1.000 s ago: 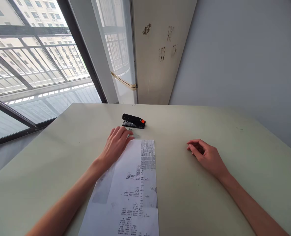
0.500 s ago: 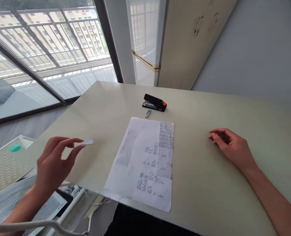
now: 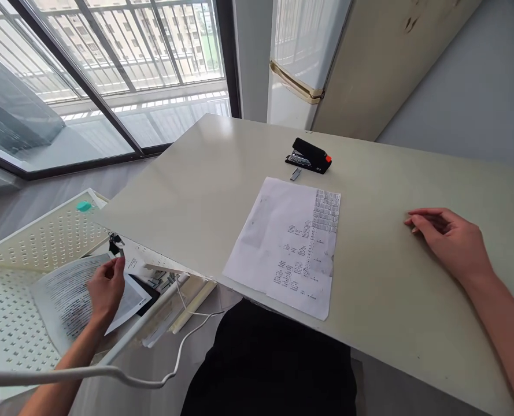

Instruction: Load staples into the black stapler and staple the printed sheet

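Note:
My left hand (image 3: 106, 289) hangs over the basket below the table's left corner. Its thumb and forefinger pinch a small grey strip of staples (image 3: 121, 252). My right hand (image 3: 450, 240) lies on the table's right side, fingers loosely curled together, with nothing visible in them. Between the hands is a printed sheet of paper (image 3: 289, 248), with overlapping strips at its upper right. Beyond the sheet stands a black stapler (image 3: 309, 156) with a red-orange button. Another grey strip of staples (image 3: 295, 174) lies between stapler and paper.
The white perforated basket (image 3: 18, 323) holds printed papers (image 3: 72, 292) and several grey staple strips (image 3: 163, 281). A white cable (image 3: 130, 378) crosses the foreground at lower left. The pale table's (image 3: 187, 202) left corner overhangs the basket. A refrigerator (image 3: 295, 110) stands behind the table.
My left hand has moved from above the table down over the basket, still pinching the strip. The view has turned left and down. My right hand stays resting on the table.

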Demonstrator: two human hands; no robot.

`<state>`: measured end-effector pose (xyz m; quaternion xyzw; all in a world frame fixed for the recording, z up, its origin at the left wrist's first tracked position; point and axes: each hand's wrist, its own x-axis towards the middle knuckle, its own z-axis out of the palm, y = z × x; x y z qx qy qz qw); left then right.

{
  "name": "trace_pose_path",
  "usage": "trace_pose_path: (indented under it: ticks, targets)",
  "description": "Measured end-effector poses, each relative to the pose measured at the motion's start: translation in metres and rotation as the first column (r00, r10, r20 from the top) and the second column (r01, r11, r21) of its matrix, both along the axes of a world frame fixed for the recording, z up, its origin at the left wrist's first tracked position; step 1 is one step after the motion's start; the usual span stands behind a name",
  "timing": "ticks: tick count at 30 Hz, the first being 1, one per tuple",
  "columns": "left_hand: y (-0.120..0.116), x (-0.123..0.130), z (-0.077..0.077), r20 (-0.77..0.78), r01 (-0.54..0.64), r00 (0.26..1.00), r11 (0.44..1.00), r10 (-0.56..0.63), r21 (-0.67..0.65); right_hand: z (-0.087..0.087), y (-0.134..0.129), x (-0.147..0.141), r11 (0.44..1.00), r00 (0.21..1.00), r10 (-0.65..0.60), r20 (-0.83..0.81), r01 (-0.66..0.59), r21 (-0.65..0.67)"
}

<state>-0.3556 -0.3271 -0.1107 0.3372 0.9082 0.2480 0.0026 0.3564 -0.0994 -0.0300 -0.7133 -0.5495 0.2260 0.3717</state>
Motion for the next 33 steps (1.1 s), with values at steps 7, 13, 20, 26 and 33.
trace_pose_path:
  ticks: [7, 13, 20, 26, 33]
  targets:
    - [0.0, -0.026, -0.039, 0.012, 0.035, 0.999, 0.98, -0.033, -0.198, -0.009, -0.001, 0.007, 1.0, 0.999, 0.007, 0.031, -0.008, 0.013]
    - [0.029, -0.058, -0.043, -0.022, 0.105, 0.993, 0.946, -0.118, -0.307, -0.007, -0.003, 0.003, 1.0, 1.0, 0.0, 0.028, 0.0, 0.021]
    - [0.001, -0.035, -0.05, 0.019, 0.361, 0.921, 0.833, -0.389, -0.42, -0.006, -0.004, 0.004, 1.0, 0.999, 0.009, 0.04, -0.01, 0.024]
    - [-0.025, -0.013, -0.066, 0.146, 0.535, 0.829, 0.692, -0.539, -0.485, -0.013, 0.002, 0.013, 0.998, 0.998, 0.043, 0.042, -0.044, 0.041]
    - [-0.008, -0.002, -0.068, 0.223, 0.581, 0.806, 0.663, -0.548, -0.472, -0.004, -0.003, 0.005, 0.999, 0.999, 0.035, 0.024, -0.036, 0.022]
